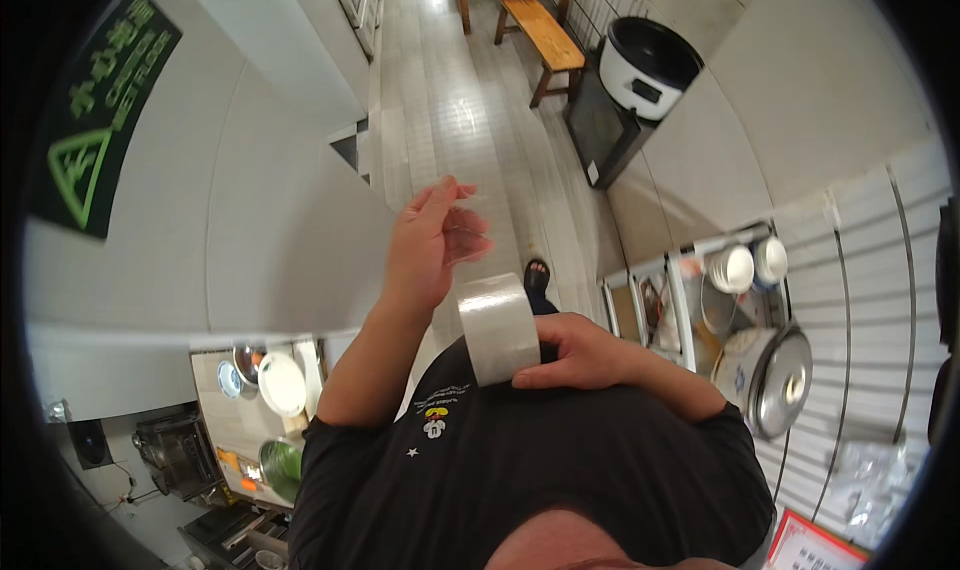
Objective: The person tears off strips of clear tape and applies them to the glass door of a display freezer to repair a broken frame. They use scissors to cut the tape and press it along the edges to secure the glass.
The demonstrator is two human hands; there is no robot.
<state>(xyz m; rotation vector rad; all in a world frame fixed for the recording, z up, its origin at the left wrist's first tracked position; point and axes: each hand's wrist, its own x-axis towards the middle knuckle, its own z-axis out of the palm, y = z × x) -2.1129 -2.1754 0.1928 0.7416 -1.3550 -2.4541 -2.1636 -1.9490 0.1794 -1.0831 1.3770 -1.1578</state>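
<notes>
In front of my black shirt, my right hand (580, 352) grips a wide roll of clear packing tape (498, 330) from its right side, with the fingers reaching into or behind the roll. Farther forward, my left hand (435, 238) pinches the loose end of the tape between thumb and fingertips. A short see-through strip (470, 232) stands across the fingers of that hand, and they show through it. Where the strip joins the roll is hard to make out.
Ahead on the plank floor (450, 100) stands a wooden bench (540, 30). A white-and-black cooker (650, 68) sits on a dark cabinet at right. Nearer are a rack with white cups (733, 269) and a lidded pot (765, 380). A counter with plates (282, 384) lies lower left.
</notes>
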